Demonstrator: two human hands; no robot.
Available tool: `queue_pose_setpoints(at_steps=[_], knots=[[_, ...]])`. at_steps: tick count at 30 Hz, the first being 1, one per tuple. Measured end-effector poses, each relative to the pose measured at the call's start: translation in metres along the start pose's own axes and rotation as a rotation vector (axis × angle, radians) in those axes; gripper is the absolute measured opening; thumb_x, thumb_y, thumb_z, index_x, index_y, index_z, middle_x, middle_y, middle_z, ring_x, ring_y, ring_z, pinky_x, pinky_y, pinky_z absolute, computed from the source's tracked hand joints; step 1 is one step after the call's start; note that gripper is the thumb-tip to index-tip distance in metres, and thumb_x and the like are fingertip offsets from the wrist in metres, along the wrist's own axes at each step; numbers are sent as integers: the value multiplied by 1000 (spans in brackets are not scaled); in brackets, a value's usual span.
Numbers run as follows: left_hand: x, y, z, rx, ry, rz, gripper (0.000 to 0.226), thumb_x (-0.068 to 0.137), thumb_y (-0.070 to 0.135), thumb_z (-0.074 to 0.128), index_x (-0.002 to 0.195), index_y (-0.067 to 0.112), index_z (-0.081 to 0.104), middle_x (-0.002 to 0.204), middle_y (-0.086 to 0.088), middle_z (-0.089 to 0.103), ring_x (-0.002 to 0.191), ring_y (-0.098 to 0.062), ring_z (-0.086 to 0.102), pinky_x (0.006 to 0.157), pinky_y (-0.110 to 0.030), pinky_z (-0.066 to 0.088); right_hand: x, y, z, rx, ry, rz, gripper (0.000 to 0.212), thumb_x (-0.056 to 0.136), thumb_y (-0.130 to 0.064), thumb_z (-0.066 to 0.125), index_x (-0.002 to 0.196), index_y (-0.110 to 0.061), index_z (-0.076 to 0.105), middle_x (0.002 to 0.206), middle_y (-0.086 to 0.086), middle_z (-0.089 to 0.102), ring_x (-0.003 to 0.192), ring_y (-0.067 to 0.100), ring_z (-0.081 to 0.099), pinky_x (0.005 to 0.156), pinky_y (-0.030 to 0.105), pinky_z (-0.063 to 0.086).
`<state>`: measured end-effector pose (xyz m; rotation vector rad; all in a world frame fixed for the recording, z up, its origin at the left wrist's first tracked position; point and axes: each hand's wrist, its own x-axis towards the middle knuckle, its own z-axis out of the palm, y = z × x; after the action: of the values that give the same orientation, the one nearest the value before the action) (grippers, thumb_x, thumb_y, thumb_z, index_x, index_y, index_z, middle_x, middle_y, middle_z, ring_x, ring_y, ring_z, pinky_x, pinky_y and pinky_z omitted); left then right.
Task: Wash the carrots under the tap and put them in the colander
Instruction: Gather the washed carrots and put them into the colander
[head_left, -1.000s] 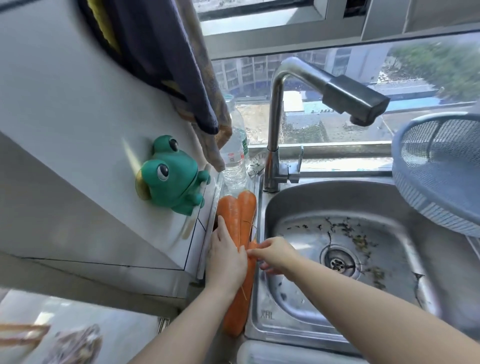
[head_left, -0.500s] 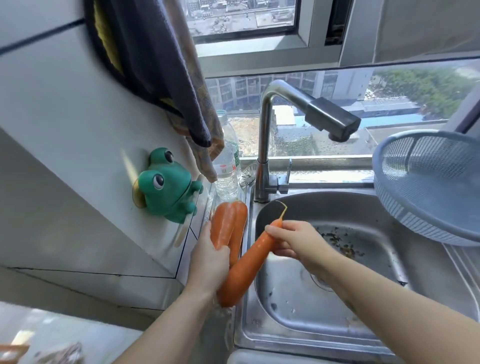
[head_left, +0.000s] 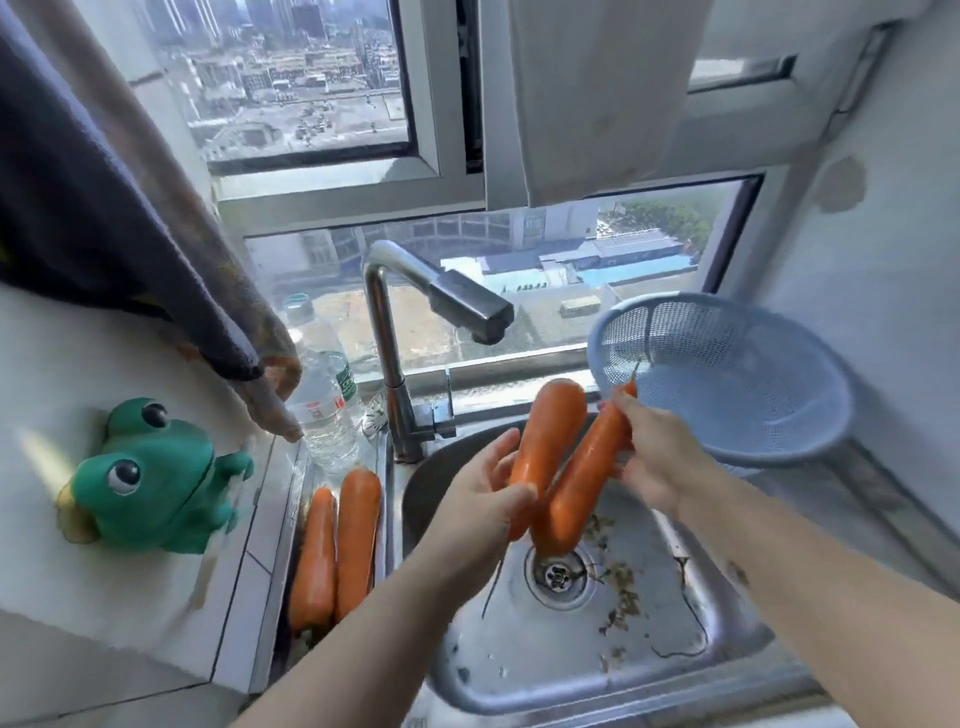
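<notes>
Over the steel sink (head_left: 675, 654) I hold two carrots side by side. My left hand (head_left: 483, 509) grips the thick left carrot (head_left: 545, 436) near its lower end. My right hand (head_left: 654, 457) pinches the thin top end of the other carrot (head_left: 582, 483), whose blunt end hangs above the drain (head_left: 558, 574). Two more carrots (head_left: 337, 545) lie on the ledge left of the sink. The tap (head_left: 467, 306) stands behind, with no water running from it. The blue colander (head_left: 727, 379) sits tilted at the sink's right rim, with nothing in it.
A green frog toy (head_left: 150, 478) sticks to the left wall. A plastic water bottle (head_left: 324, 400) stands by the tap's base. Dark cloths (head_left: 130, 218) hang at the upper left. Bits of debris lie on the sink floor (head_left: 623, 587). A window runs behind the sink.
Both hands lifted carrots off the left ledge and carried them right, over the sink basin. The left hand now grips one carrot; two stay on the ledge. The view tilted upward.
</notes>
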<state>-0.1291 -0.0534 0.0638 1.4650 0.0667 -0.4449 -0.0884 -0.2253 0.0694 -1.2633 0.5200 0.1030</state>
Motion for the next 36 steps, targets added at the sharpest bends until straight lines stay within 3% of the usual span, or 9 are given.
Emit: queue_pose_setpoints(at_steps=[6,10,14,17,22,27,30,32,36], knots=[[40,44,61,32,-140,109,73,77,3,59,144,21,37,121,-2,59,109,-23,63,98,-43,49,14,-61,-30,1,75,-93,30,99,-39,45,95,-12,57,92,11,66,82,25,64,69,40,50],[71,72,102,51,-193,145,73,78,10,58,145,26,35,125,-4,56,112,-28,60,100,-51,46,24,-110,-50,-112,11,-183,67,64,-42,74,115,-3,58,108,15,69,95,32,67,89,49,51],[110,90,136,181,-202,241,67,88,9,56,149,21,30,137,-4,53,117,-22,57,101,-41,46,52,-150,-68,-186,87,-325,65,51,-38,85,103,-4,63,103,17,70,87,30,69,89,48,54],[139,90,143,385,-180,271,66,94,15,57,151,23,24,147,0,41,119,-9,47,94,-21,43,88,-166,-87,-397,149,-394,96,34,-57,89,112,-10,60,106,10,69,94,30,68,91,49,53],[176,45,121,736,54,-56,72,90,25,60,150,30,23,152,-22,18,138,-39,27,113,-48,28,153,-137,-116,-1025,174,-279,78,69,-43,82,128,-7,48,123,10,57,105,25,55,87,31,43],[193,15,114,501,-18,-91,52,93,11,57,142,12,37,103,8,52,126,-28,49,91,-24,41,202,-87,-140,-1260,63,-55,75,69,-39,83,129,-14,45,127,8,56,104,23,54,84,31,43],[203,7,114,442,-75,-123,73,89,19,63,150,20,22,139,-8,45,125,-33,49,97,-29,43,220,-72,-151,-1310,73,-51,80,68,-37,84,133,-18,41,131,6,54,112,26,54,89,36,46],[208,3,111,362,-122,-191,83,84,22,67,150,38,19,149,-25,29,101,-37,59,89,-41,52,227,-67,-154,-1387,150,-101,81,72,-39,81,137,-18,37,136,8,51,119,30,52,97,42,46],[207,2,107,379,-168,-149,79,90,20,62,152,33,15,149,-30,27,65,-14,52,62,-22,48,219,-66,-150,-1778,347,-275,87,78,-42,73,147,-21,24,148,11,35,135,32,35,108,49,37]])
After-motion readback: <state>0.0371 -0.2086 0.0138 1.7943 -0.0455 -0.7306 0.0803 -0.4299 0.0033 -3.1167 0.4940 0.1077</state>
